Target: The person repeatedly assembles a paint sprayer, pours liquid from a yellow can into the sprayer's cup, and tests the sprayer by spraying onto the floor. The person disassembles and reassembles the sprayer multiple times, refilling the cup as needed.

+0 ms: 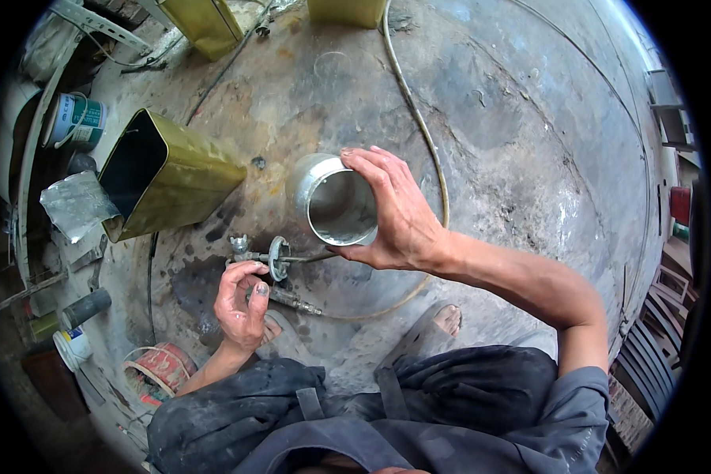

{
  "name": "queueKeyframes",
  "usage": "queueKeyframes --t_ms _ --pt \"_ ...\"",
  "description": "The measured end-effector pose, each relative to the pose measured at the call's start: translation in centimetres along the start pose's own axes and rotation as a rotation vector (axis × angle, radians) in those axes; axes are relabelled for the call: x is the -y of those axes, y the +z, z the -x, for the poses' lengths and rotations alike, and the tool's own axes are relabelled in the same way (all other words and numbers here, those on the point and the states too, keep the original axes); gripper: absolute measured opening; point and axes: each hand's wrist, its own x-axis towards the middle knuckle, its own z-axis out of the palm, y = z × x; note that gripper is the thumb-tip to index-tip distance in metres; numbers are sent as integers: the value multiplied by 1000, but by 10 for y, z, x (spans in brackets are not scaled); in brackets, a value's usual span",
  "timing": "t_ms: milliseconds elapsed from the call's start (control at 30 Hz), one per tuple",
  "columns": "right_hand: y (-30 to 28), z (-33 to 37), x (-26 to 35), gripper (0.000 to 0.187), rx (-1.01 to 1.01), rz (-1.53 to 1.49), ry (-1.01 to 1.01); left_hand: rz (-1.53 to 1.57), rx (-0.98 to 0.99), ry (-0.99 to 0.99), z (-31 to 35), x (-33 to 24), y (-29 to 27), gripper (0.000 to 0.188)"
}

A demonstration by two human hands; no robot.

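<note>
Squatting mid-floor, the person is gripping a short metal tube (pixel 336 204) in the right hand (pixel 395 213), steadying it, while the left hand (pixel 241 304) is pinching a torch (pixel 280 261) beside it.

Stained grey concrete floor (pixel 529 142) fills frame, daylit. Brass-coloured rect. metal boxes (pixel 166 178) upper left; hose (pixel 419 118) across centre; paint cans (pixel 75 118) & scrap at left edge; stacked frames (pixel 648 347) lower right.

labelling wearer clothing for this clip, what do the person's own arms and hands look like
Both forearms are bare, with no gloves, watch or rings visible. The left hand is smudged with dark grime, fingernails dirty. The right hand looks cleaner. A short grey sleeve ends near the right elbow; no left sleeve is visible.
</note>
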Motion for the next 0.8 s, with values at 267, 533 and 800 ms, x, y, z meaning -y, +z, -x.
queueKeyframes --t_ms 267,533,800 --pt "3 -1 3 109 -10 -17 -3 -4 5 -2 0 -3 1 32" --pt "4 -1 7 106 -13 -39 -9 -20 18 -18 -2 -4 3 32" --pt "7 0 9 104 0 -77 -14 6 19 -40 -2 -1 3 32"
